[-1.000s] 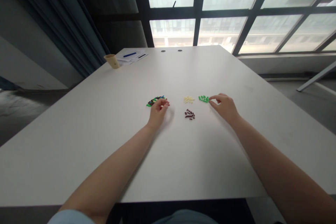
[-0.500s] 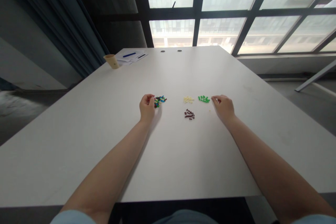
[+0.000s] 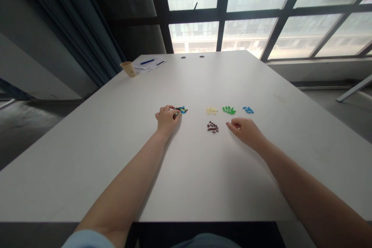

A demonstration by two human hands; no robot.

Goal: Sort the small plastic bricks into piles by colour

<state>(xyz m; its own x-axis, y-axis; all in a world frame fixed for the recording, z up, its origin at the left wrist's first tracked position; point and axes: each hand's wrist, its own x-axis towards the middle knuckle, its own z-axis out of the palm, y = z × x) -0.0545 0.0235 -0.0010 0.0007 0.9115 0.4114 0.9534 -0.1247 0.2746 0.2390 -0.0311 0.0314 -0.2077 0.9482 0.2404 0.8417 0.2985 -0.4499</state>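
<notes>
Left hand [image 3: 167,121]: grip part-open, at mixed bits [image 3: 183,109], 2 o'clock | right hand [image 3: 247,128]: grip pinched, brown bits [image 3: 212,128] at 9 o'clock | can't tell what's held | pinch softly, don't scatter

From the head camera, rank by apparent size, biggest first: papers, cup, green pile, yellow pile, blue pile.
1. Papers
2. Cup
3. Green pile and yellow pile: too alike to rank
4. Blue pile

Five small-piece piles [image 3: 229,110] — one cup [image 3: 128,69], one pen [image 3: 147,62].
</notes>
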